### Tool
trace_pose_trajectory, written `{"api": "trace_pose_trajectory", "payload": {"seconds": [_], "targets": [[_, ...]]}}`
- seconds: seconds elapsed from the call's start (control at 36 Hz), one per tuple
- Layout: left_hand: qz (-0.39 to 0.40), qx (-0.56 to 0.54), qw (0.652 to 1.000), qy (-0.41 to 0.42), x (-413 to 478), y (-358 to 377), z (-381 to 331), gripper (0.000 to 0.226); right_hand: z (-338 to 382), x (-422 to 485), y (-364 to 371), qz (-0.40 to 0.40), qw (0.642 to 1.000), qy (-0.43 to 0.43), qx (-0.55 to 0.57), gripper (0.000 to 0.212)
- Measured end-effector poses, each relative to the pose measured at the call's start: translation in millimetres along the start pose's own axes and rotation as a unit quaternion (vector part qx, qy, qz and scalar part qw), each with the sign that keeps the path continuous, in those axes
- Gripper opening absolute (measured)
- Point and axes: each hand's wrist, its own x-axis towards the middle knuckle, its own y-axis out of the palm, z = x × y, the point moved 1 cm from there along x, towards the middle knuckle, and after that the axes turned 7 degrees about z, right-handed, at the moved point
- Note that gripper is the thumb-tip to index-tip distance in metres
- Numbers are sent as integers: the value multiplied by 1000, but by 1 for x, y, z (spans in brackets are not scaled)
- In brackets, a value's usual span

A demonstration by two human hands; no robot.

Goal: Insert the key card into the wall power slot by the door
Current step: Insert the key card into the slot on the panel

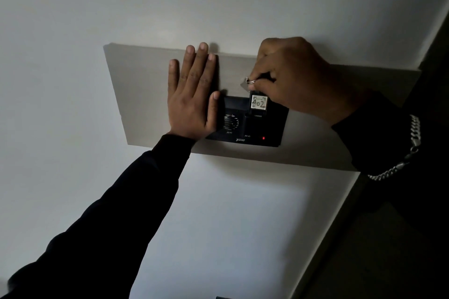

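A black wall power unit [272, 126] sits on a grey panel [136, 85]; it carries a round grille, small white lettering and a lit red dot. A black key card tag [258, 104] with a white label reading 402 stands upright with its lower end in the unit's slot. My right hand [298, 77] grips the tag's top from above, where a metal ring and a key hang. My left hand [192, 92] lies flat on the panel with fingers spread, its thumb touching the unit's left edge.
The room is dim. The grey panel is mounted on a white wall [73, 19]. A dark door frame or edge [432, 51] runs down the right side. A silver chain bracelet [410, 143] hangs on my right wrist over a black sleeve.
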Motion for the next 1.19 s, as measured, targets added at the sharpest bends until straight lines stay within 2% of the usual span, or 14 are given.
{"api": "trace_pose_trajectory", "payload": {"seconds": [0.19,0.5,0.67,0.89,1.19], "targets": [[1,3,1000,3,-1,1,3,59,3,-13,8,-134,983,40,122,14],[2,13,1000,9,-2,2,5,60,3,-26,15,-181,973,37,138,8],[5,13,1000,10,-2,2,4,61,-2,-28,24,-181,957,46,223,8],[8,9,1000,9,-1,1,4,61,2,-25,19,-176,972,14,152,8],[23,9,1000,5,-3,2,5,61,-4,-39,42,-227,968,-1,105,5]]}}
